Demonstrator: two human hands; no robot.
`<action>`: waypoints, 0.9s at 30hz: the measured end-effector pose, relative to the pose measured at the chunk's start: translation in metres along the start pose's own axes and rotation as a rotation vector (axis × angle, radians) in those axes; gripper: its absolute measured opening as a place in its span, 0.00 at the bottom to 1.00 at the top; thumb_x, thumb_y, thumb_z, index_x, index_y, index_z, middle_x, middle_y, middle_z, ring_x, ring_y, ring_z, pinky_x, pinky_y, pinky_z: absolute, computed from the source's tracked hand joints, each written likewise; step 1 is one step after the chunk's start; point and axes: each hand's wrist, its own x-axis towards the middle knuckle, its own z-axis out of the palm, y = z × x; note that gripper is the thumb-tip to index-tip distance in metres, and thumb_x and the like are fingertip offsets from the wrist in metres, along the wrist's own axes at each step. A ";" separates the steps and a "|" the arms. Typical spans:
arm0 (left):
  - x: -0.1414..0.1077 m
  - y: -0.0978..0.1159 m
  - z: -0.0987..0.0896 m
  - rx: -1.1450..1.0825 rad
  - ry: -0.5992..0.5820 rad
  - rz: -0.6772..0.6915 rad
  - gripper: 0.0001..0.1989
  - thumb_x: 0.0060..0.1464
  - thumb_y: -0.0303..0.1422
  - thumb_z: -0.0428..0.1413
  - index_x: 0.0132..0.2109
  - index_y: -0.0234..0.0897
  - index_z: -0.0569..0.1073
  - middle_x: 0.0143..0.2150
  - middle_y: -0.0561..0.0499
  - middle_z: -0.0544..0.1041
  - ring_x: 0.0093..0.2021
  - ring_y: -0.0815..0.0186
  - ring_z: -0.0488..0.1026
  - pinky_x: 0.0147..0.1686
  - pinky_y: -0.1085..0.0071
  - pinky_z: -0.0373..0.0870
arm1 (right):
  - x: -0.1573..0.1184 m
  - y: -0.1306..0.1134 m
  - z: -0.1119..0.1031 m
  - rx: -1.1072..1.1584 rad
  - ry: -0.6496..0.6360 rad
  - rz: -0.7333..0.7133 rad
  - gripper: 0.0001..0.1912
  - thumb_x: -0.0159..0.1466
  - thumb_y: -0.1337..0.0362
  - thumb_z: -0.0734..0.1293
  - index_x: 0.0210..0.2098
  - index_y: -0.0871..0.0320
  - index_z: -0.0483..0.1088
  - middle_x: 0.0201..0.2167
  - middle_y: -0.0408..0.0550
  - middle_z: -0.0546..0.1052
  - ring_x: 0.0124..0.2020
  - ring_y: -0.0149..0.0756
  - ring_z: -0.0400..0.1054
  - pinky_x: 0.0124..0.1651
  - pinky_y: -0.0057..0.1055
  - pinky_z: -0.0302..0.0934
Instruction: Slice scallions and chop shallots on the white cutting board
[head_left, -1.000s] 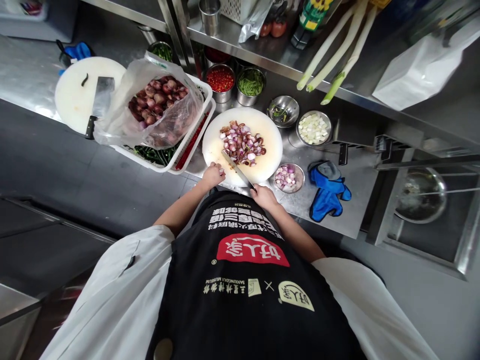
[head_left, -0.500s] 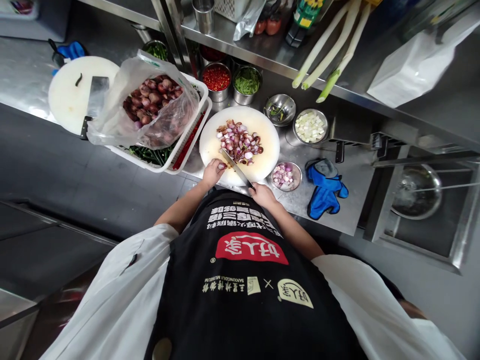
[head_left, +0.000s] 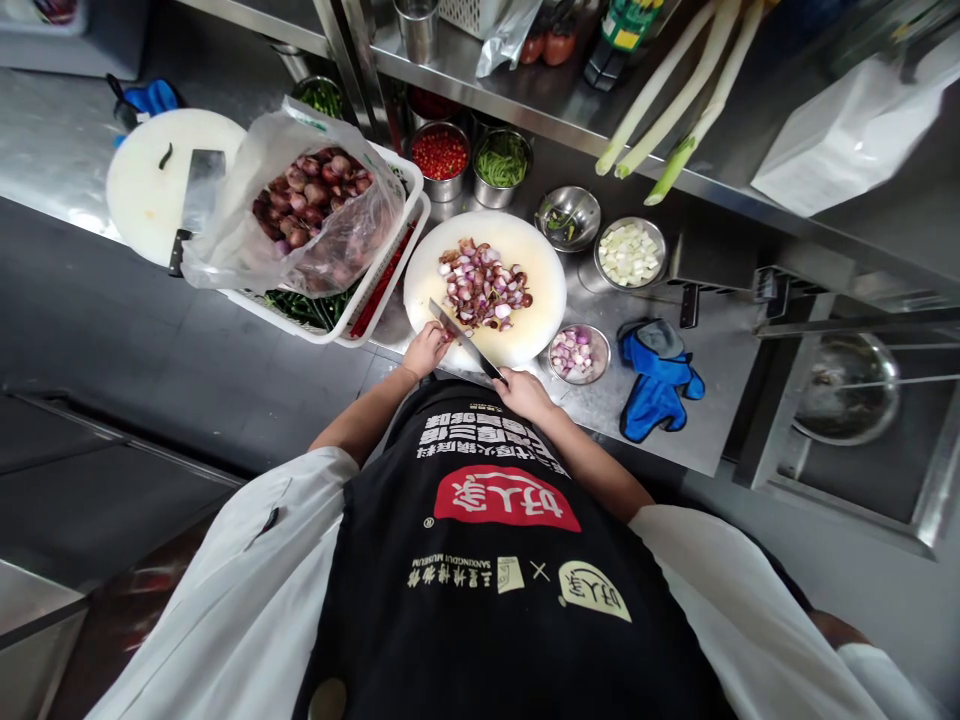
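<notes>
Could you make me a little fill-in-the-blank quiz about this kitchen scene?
1. The right hand grips the handle of a ____.
2. Chopped purple onions lie on a round white cutting ____.
3. The person's apron is mainly ____ in colour.
4. The plastic bag of whole onions is on the picture's ____ side.

Missing words: knife; board; black; left.

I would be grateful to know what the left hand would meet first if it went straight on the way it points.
Most likely the knife blade, slanting just ahead of the left hand, though its height above the cutting board is unclear.
</notes>
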 end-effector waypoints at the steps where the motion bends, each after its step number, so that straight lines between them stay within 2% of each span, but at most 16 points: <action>1: 0.000 -0.002 0.000 0.000 -0.003 0.012 0.04 0.70 0.33 0.58 0.49 0.39 0.74 0.58 0.39 0.74 0.59 0.57 0.77 0.58 0.63 0.79 | 0.000 0.001 -0.001 0.005 -0.001 -0.005 0.19 0.79 0.56 0.58 0.57 0.58 0.76 0.48 0.57 0.85 0.48 0.46 0.79 0.49 0.32 0.63; 12: 0.001 -0.004 -0.001 -0.003 -0.027 0.016 0.04 0.68 0.31 0.57 0.48 0.38 0.73 0.60 0.38 0.74 0.61 0.56 0.76 0.60 0.61 0.78 | -0.001 0.000 -0.009 0.046 -0.030 -0.013 0.17 0.79 0.57 0.60 0.55 0.58 0.76 0.49 0.57 0.84 0.50 0.46 0.79 0.50 0.31 0.63; 18: 0.001 -0.003 0.000 -0.014 -0.032 0.052 0.03 0.68 0.31 0.56 0.48 0.38 0.73 0.60 0.38 0.75 0.61 0.56 0.75 0.62 0.60 0.76 | 0.035 -0.014 -0.003 0.079 -0.033 -0.023 0.16 0.79 0.58 0.61 0.55 0.60 0.76 0.51 0.59 0.84 0.53 0.47 0.78 0.52 0.31 0.64; 21: 0.000 0.000 -0.002 -0.011 -0.021 0.033 0.04 0.67 0.30 0.57 0.48 0.38 0.73 0.58 0.39 0.75 0.60 0.56 0.76 0.60 0.60 0.77 | 0.051 -0.022 0.002 0.075 -0.037 -0.006 0.17 0.79 0.58 0.60 0.54 0.60 0.76 0.53 0.60 0.83 0.54 0.48 0.78 0.52 0.32 0.65; 23: -0.002 0.003 -0.004 0.008 0.008 -0.017 0.06 0.66 0.31 0.58 0.49 0.38 0.74 0.56 0.40 0.75 0.57 0.56 0.77 0.57 0.61 0.78 | 0.050 -0.022 0.007 0.051 -0.035 0.004 0.18 0.79 0.58 0.59 0.56 0.59 0.76 0.53 0.60 0.83 0.54 0.49 0.78 0.52 0.33 0.65; 27: -0.007 0.006 -0.002 0.067 0.055 -0.093 0.11 0.63 0.31 0.61 0.52 0.39 0.76 0.54 0.41 0.75 0.54 0.54 0.78 0.54 0.60 0.79 | 0.028 -0.007 0.015 -0.003 -0.056 0.024 0.20 0.79 0.56 0.58 0.58 0.59 0.75 0.51 0.60 0.84 0.51 0.49 0.79 0.51 0.34 0.65</action>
